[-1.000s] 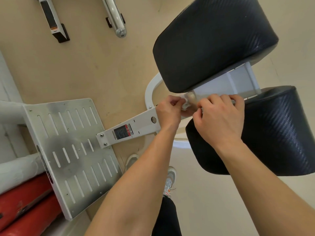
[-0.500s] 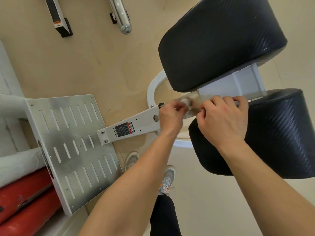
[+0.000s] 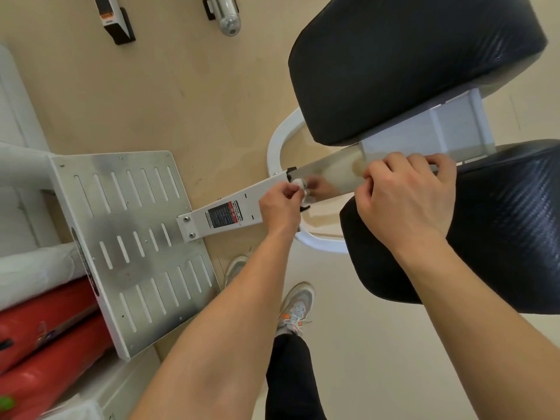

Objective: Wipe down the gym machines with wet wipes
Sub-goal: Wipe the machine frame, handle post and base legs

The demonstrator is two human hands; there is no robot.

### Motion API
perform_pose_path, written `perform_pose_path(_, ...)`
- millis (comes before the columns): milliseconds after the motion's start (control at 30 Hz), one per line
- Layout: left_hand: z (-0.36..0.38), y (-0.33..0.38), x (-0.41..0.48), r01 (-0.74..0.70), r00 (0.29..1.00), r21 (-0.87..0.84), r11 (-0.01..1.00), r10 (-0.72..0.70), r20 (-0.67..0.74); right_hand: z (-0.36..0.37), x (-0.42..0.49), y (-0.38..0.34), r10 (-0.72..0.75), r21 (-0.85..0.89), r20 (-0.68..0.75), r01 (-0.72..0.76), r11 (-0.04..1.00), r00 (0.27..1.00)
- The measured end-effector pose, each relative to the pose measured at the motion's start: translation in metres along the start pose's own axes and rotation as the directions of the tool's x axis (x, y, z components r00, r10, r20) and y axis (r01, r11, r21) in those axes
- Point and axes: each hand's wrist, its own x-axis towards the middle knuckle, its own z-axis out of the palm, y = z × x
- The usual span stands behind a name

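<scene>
My left hand [image 3: 280, 207] pinches a small crumpled white wet wipe [image 3: 304, 192] against the shiny metal slide bar [image 3: 330, 174] of the gym machine, just where the bar enters the white sleeve [image 3: 230, 216] with its warning label. My right hand [image 3: 406, 195] curls its fingers over the far edge of the same bar, further right. Two black padded cushions flank the bar: the upper pad [image 3: 409, 62] behind it and the lower pad [image 3: 491, 225] under my right forearm.
A slotted metal footplate [image 3: 130, 247] lies at the left, fixed to the white sleeve. Red padding [image 3: 45, 344] sits at the lower left. A white tube loop [image 3: 281, 140] curves under the bar. My shoe [image 3: 295, 307] stands on the beige floor below.
My left hand has slid the wipe leftward along the shiny bar, away from my right hand, uncovering more of the bar. My right hand has kept its grip.
</scene>
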Motion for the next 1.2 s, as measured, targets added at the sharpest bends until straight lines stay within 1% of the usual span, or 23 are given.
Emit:
perform_pose_path(67, 0.008, 0.011, -0.008, -0.046, 0.998, -0.045, 0.998, 0.049, 0.051, 0.000, -0.002, 0.001, -0.001, 0.011, -0.002, 0.001, 1.000, 1.000)
perform_pose_path(100, 0.013, 0.020, -0.015, -0.083, 0.990, -0.072, 0.994, 0.091, 0.107, -0.001, -0.002, 0.001, -0.002, 0.016, -0.007, 0.003, 1.000, 1.000)
perform_pose_path(167, 0.025, 0.038, -0.029, -0.192, 0.953, -0.072, 0.979, 0.204, 0.226, -0.001, -0.002, 0.001, -0.012, 0.019, -0.009, 0.012, 1.000, 1.000)
perform_pose_path(233, 0.029, 0.049, -0.032, -0.259, 0.924, -0.064, 0.964, 0.267, 0.272, -0.001, -0.003, 0.002, -0.032, 0.020, -0.002, 0.032, 0.999, 0.999)
perform_pose_path(300, 0.020, 0.044, -0.022, -0.270, 0.929, -0.028, 0.962, 0.268, 0.256, -0.002, -0.003, 0.004, -0.047, 0.033, -0.003, 0.047, 0.998, 0.999)
perform_pose_path(367, 0.005, 0.023, -0.005, -0.267, 0.949, 0.127, 0.955, 0.238, 0.205, -0.001, -0.003, 0.003, -0.051, 0.034, 0.001, 0.051, 0.998, 0.999)
perform_pose_path(400, -0.003, 0.011, 0.002, -0.235, 0.963, 0.188, 0.954, 0.202, 0.178, -0.001, -0.003, 0.003, -0.050, 0.034, 0.003, 0.049, 0.998, 0.999)
perform_pose_path(433, -0.009, 0.000, 0.008, -0.185, 0.976, 0.203, 0.962, 0.156, 0.151, -0.001, -0.003, 0.003, -0.047, 0.037, 0.003, 0.047, 0.998, 0.999)
perform_pose_path(500, -0.016, -0.008, 0.012, -0.097, 0.992, 0.130, 0.987, 0.085, 0.096, -0.001, -0.002, 0.002, -0.035, 0.038, 0.003, 0.035, 0.999, 0.999)
perform_pose_path(533, -0.018, -0.006, 0.010, -0.081, 0.994, 0.094, 0.992, 0.074, 0.078, -0.002, -0.001, 0.001, -0.028, 0.037, 0.006, 0.028, 0.999, 1.000)
perform_pose_path(633, -0.024, 0.004, 0.003, -0.115, 0.990, 0.083, 0.990, 0.107, 0.087, -0.006, -0.001, 0.001, -0.019, 0.069, 0.005, 0.018, 0.997, 1.000)
perform_pose_path(733, -0.039, 0.000, 0.000, -0.086, 0.993, 0.071, 0.994, 0.081, 0.081, -0.010, -0.003, -0.007, -0.033, 0.178, -0.014, 0.035, 0.983, 0.999)
perform_pose_path(800, -0.050, -0.007, 0.001, -0.042, 0.996, 0.062, 0.997, 0.036, 0.082, -0.007, -0.010, -0.024, -0.087, 0.286, -0.020, 0.089, 0.954, 0.996)
perform_pose_path(867, -0.059, -0.013, 0.002, -0.016, 0.996, 0.016, 1.000, 0.015, 0.091, 0.004, -0.016, -0.050, -0.120, 0.437, 0.029, 0.095, 0.895, 0.992)
perform_pose_path(900, -0.062, -0.015, 0.003, -0.007, 0.996, -0.016, 1.000, 0.008, 0.091, 0.012, -0.019, -0.065, -0.113, 0.508, 0.092, 0.051, 0.860, 0.989)
perform_pose_path(967, -0.067, -0.022, 0.005, 0.003, 0.995, -0.068, 0.998, 0.003, 0.096, 0.031, -0.023, -0.089, -0.080, 0.612, 0.243, -0.089, 0.786, 0.967)
perform_pose_path(1000, -0.069, -0.026, 0.005, 0.000, 0.995, -0.091, 0.996, 0.010, 0.102, 0.041, -0.025, -0.099, -0.073, 0.642, 0.301, -0.145, 0.752, 0.951)
perform_pose_path(1067, -0.074, -0.036, 0.003, -0.015, 0.992, -0.151, 0.988, 0.034, 0.123, 0.057, -0.028, -0.114, -0.088, 0.671, 0.357, -0.190, 0.717, 0.930)
perform_pose_path(1133, -0.080, -0.048, -0.002, -0.044, 0.985, -0.209, 0.977, 0.078, 0.157, 0.071, -0.032, -0.124, -0.106, 0.688, 0.359, -0.187, 0.701, 0.927)
perform_pose_path(1200, -0.084, -0.058, -0.012, -0.092, 0.975, -0.234, 0.968, 0.136, 0.177, 0.084, -0.039, -0.130, -0.122, 0.727, 0.338, -0.177, 0.664, 0.933)
